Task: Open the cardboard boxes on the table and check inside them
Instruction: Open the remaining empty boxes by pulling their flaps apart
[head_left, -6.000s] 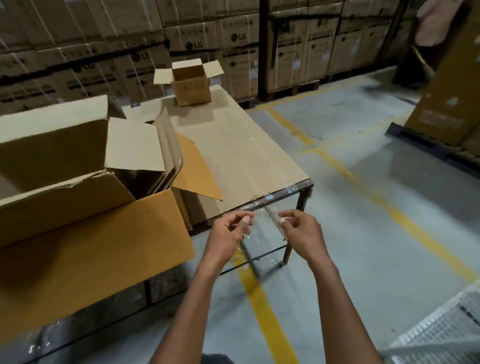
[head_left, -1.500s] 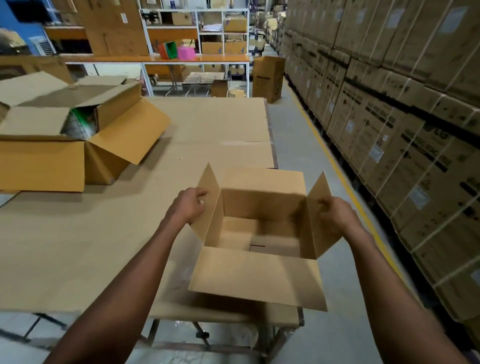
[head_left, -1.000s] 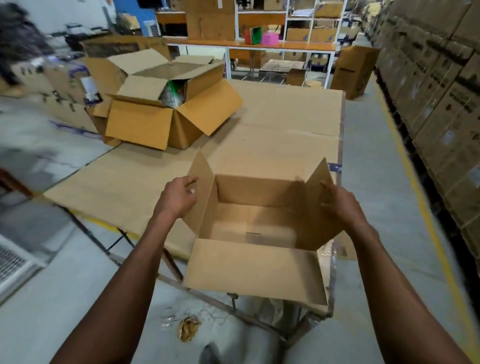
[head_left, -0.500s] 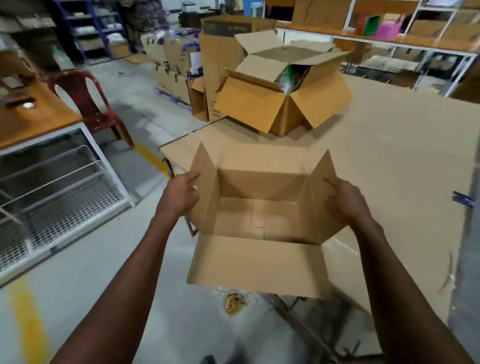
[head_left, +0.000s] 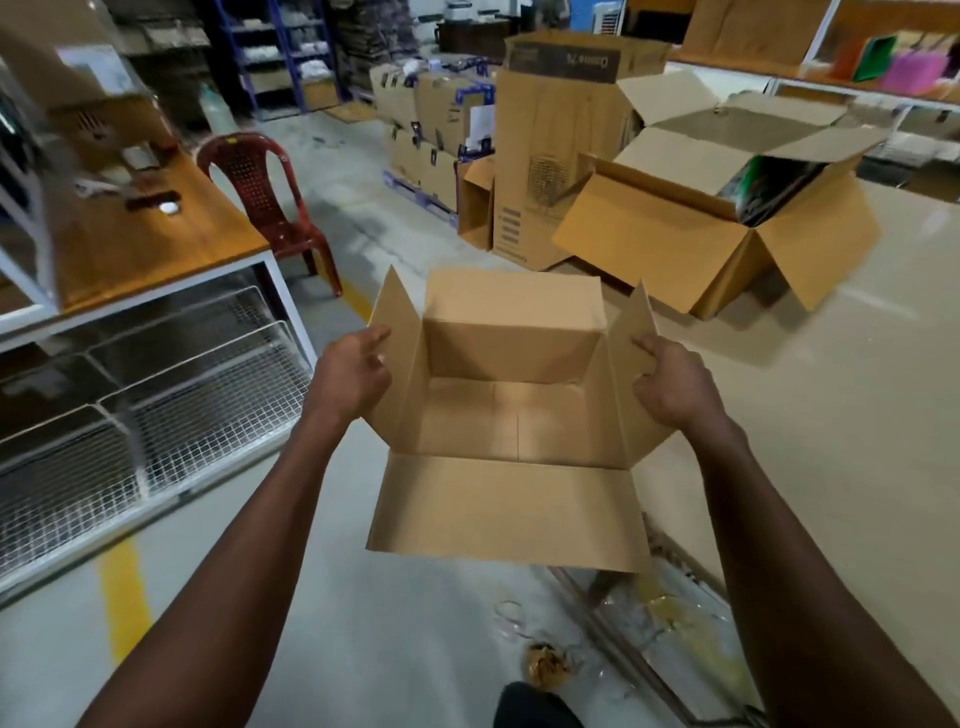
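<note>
Small box (head_left: 511, 415) held off the near-left corner of the desk (head_left: 831, 415), flaps up, inside bare; left hand (head_left: 350, 376) and right hand (head_left: 675, 384) have fingers curled on its side flaps; large box (head_left: 717, 228) far right open, contents unchecked.

The mouth of the small cardboard box (head_left: 511, 410) is unobstructed from above: all four flaps are folded outward and nothing is seen on its floor. Its side flaps are blocked by the left hand (head_left: 350, 376) and right hand (head_left: 672, 382). Bare tabletop (head_left: 831, 415) is left to the right. Passage beyond is barred by the large open box (head_left: 691, 244). To the left, open floor (head_left: 332, 545) is bounded by a wire-mesh rack (head_left: 130, 415).
</note>
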